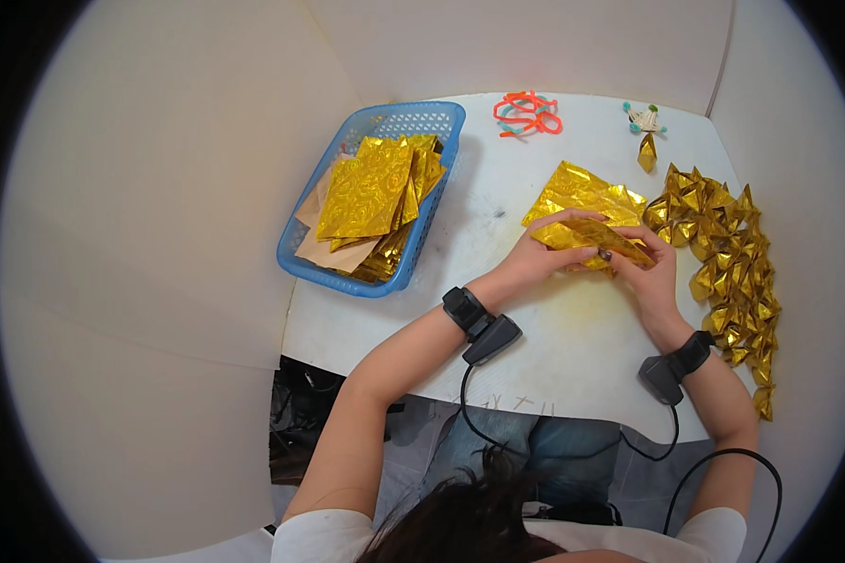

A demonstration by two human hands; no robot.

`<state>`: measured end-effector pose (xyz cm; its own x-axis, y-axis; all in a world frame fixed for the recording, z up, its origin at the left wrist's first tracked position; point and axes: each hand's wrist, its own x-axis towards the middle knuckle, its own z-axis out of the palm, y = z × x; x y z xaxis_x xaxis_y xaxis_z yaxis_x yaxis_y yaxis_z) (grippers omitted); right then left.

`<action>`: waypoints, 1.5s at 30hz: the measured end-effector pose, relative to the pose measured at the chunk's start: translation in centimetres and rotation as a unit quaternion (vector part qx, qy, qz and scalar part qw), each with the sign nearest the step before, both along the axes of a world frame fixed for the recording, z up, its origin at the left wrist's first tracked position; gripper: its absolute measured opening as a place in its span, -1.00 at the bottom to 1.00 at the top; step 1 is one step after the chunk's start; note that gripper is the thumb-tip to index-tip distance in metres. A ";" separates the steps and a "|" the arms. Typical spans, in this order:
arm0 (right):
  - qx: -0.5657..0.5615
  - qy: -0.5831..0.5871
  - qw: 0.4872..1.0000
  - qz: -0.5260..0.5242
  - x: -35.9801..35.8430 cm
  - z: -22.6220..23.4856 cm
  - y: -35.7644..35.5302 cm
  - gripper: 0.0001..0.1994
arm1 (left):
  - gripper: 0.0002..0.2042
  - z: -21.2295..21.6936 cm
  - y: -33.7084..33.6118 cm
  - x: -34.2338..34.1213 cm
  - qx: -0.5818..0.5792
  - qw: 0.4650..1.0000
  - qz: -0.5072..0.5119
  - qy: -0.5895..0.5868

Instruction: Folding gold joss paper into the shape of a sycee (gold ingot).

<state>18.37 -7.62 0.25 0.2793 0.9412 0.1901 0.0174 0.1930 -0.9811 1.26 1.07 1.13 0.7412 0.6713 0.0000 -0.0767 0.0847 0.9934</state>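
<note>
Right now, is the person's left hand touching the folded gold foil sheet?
Touching: in the head view, the left hand holds the folded gold foil sheet between thumb and fingers.

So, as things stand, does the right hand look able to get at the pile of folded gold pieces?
Probably yes: the pile lies close beside the right hand with nothing visible between, though that hand is holding a gold sheet.

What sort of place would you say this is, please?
It looks like a small, partitioned handcraft station: a white table hemmed in by pale panels, a blue basket holding gold sheets, and many folded gold pieces along the right side.
</note>
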 end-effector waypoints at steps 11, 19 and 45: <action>0.011 -0.012 0.997 0.076 0.3 0.0 0.0 -0.68 | -0.54 -0.1 0.1 0.1 -0.132 0.987 -0.017 -0.087; 0.033 -0.074 0.990 0.111 -0.2 0.9 0.1 -0.67 | -0.58 -0.4 0.6 -0.3 -0.193 0.970 -0.045 -0.139; -0.042 0.030 0.999 -0.011 0.3 -0.7 0.2 -0.87 | -0.49 0.0 -0.2 0.0 -0.065 0.995 -0.028 -0.073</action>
<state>18.66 -7.44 -0.41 0.3092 0.9465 0.0928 -0.0377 0.1097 -0.9932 1.31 0.90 1.10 0.7756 0.6307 0.0254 -0.2107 0.2207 0.9523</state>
